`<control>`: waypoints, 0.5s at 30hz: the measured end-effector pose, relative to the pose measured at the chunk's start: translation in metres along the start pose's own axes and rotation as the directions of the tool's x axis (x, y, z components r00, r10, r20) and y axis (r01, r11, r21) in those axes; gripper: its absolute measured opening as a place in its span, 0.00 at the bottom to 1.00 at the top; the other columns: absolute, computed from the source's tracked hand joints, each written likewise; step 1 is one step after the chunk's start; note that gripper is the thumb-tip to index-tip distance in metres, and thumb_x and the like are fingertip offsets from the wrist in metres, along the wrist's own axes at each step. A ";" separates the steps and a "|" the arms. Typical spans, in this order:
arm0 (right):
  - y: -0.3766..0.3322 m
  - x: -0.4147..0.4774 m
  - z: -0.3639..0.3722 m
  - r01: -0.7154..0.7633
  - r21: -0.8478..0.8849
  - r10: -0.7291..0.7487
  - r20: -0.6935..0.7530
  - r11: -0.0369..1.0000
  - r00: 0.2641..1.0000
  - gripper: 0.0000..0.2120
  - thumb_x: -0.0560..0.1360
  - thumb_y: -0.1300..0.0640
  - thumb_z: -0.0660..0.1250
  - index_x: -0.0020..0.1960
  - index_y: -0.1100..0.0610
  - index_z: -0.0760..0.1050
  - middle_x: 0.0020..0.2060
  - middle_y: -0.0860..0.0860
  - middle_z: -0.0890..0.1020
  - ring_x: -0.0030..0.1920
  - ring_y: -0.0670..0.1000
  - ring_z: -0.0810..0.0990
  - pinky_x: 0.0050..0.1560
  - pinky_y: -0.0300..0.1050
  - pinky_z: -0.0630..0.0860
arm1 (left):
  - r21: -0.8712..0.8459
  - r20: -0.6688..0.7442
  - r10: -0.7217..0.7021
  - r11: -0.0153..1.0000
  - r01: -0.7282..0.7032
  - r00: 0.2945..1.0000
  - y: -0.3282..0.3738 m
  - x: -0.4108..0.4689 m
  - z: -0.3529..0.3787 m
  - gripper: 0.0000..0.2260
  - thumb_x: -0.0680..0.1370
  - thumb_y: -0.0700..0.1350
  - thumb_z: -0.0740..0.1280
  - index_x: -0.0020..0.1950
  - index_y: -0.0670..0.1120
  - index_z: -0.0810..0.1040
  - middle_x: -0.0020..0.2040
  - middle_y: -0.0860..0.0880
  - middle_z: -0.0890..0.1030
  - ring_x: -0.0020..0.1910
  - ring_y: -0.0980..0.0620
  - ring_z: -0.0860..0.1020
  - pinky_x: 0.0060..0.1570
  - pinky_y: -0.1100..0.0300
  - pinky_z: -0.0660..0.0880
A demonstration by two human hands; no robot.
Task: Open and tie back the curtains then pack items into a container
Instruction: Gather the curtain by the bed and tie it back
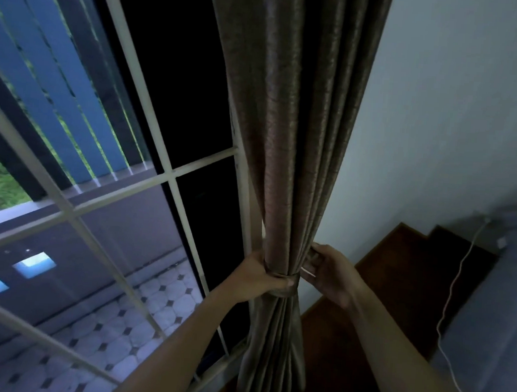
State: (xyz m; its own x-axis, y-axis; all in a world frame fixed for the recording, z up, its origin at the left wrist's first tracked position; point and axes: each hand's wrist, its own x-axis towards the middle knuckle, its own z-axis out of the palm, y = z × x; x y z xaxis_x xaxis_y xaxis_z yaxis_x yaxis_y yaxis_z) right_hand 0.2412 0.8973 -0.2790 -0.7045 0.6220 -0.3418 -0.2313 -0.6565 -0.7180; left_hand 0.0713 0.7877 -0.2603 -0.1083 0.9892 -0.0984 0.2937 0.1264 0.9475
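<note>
The soft, pleated grey-brown fabric curtain (292,137) should cinch easily mid-height, where the left hand (257,280) grips its matching fabric band (289,289) and the right hand (328,274) pinches the band's end.

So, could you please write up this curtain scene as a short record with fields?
curtain: gathered into a bundle beside the wall
tie-back: wrapped round the bundle
left-hand grip: holds the curtain at the tie-back, thumb across it
right-hand grip: fingers curled at the tie-back's right end
window grille: white, uncovered
stage: fastening looks unfinished
</note>
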 end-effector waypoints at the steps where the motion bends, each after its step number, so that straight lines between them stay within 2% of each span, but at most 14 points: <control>1: 0.003 -0.001 -0.002 0.026 0.111 -0.026 -0.001 0.994 1.000 0.14 0.70 0.57 0.71 0.54 0.59 0.81 0.51 0.57 0.81 0.51 0.55 0.81 0.63 0.50 0.74 | -0.012 -0.010 0.006 1.000 -0.006 1.000 -0.002 0.000 0.001 0.21 0.69 0.45 0.77 0.58 0.59 0.76 0.56 0.56 0.81 0.56 0.61 0.79 0.57 0.62 0.75; 2: 0.004 -0.005 -0.004 0.055 0.189 -0.057 0.007 0.980 0.998 0.17 0.68 0.58 0.74 0.56 0.61 0.80 0.51 0.58 0.81 0.49 0.55 0.81 0.58 0.48 0.78 | -0.017 -0.013 0.007 1.000 -0.008 1.000 -0.003 -0.001 0.001 0.21 0.70 0.45 0.77 0.58 0.60 0.76 0.55 0.57 0.81 0.55 0.63 0.79 0.56 0.64 0.75; 4: 0.001 -0.015 -0.007 0.134 0.224 -0.137 -0.005 0.965 0.991 0.15 0.70 0.56 0.72 0.54 0.62 0.78 0.48 0.59 0.81 0.45 0.54 0.82 0.48 0.45 0.82 | -0.016 -0.008 -0.008 1.000 0.007 1.000 -0.003 -0.005 -0.003 0.19 0.70 0.45 0.76 0.56 0.61 0.75 0.52 0.61 0.81 0.51 0.68 0.78 0.49 0.71 0.75; 5: -0.001 -0.021 -0.010 0.176 0.214 -0.175 -0.021 0.961 0.984 0.15 0.70 0.55 0.71 0.54 0.62 0.78 0.47 0.58 0.81 0.44 0.53 0.82 0.46 0.44 0.82 | -0.013 -0.006 -0.015 1.000 0.015 1.000 -0.004 -0.005 -0.005 0.19 0.70 0.45 0.76 0.56 0.61 0.75 0.51 0.62 0.80 0.50 0.70 0.78 0.46 0.74 0.74; 6: -0.004 -0.027 -0.013 0.204 0.214 -0.204 -0.025 0.955 0.979 0.18 0.69 0.54 0.74 0.55 0.61 0.77 0.48 0.57 0.81 0.46 0.53 0.81 0.46 0.44 0.81 | -0.011 -0.007 -0.024 1.000 0.024 1.000 -0.005 -0.007 -0.008 0.19 0.70 0.46 0.76 0.56 0.61 0.75 0.50 0.63 0.80 0.50 0.70 0.78 0.45 0.75 0.73; 9: 0.001 -0.038 -0.025 0.211 0.255 -0.216 -0.009 0.944 0.976 0.39 0.58 0.56 0.83 0.67 0.57 0.73 0.55 0.55 0.78 0.54 0.52 0.77 0.49 0.44 0.80 | -0.042 -0.016 -0.040 0.998 0.039 0.999 -0.010 -0.013 -0.011 0.20 0.69 0.49 0.77 0.57 0.61 0.75 0.52 0.63 0.81 0.51 0.68 0.78 0.45 0.75 0.73; 10: 0.005 -0.043 -0.027 0.202 0.287 -0.207 -0.016 0.936 0.978 0.41 0.56 0.58 0.83 0.67 0.56 0.73 0.56 0.55 0.78 0.56 0.52 0.76 0.50 0.44 0.80 | -0.067 -0.012 -0.050 0.996 0.049 0.999 -0.013 -0.013 -0.012 0.21 0.69 0.48 0.77 0.58 0.61 0.74 0.52 0.64 0.81 0.51 0.68 0.78 0.46 0.75 0.73; 12: 0.018 -0.052 -0.029 0.208 0.367 -0.215 -0.023 0.907 0.976 0.39 0.54 0.60 0.83 0.64 0.56 0.75 0.56 0.56 0.79 0.57 0.54 0.77 0.51 0.44 0.81 | -0.100 0.043 -0.080 0.991 0.084 0.996 -0.018 -0.015 -0.012 0.23 0.70 0.45 0.77 0.60 0.61 0.74 0.52 0.65 0.81 0.53 0.67 0.78 0.49 0.72 0.74; 13: 0.025 -0.057 -0.029 0.214 0.407 -0.231 -0.009 0.888 0.973 0.37 0.54 0.62 0.82 0.61 0.56 0.75 0.55 0.57 0.80 0.56 0.54 0.78 0.52 0.44 0.81 | -0.141 0.080 -0.094 0.984 0.105 0.992 -0.018 -0.016 -0.011 0.23 0.69 0.44 0.76 0.61 0.59 0.75 0.54 0.63 0.82 0.55 0.63 0.79 0.53 0.69 0.75; 15: 0.036 -0.066 -0.025 0.220 0.481 -0.255 0.008 0.849 0.967 0.34 0.55 0.64 0.81 0.59 0.58 0.74 0.54 0.57 0.81 0.53 0.53 0.82 0.50 0.44 0.81 | -0.378 0.093 -0.126 0.913 0.152 0.988 -0.021 -0.013 -0.011 0.20 0.70 0.37 0.70 0.60 0.49 0.77 0.55 0.53 0.82 0.56 0.52 0.79 0.55 0.61 0.75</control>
State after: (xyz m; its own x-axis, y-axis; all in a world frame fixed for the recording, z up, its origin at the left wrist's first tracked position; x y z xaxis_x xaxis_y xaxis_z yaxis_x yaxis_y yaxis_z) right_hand 0.2956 0.8431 -0.2975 -0.6276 0.7653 -0.1430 -0.6739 -0.6260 -0.3924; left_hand 0.0564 0.7720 -0.2753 -0.0552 0.9679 -0.2451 -0.1075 0.2383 0.9652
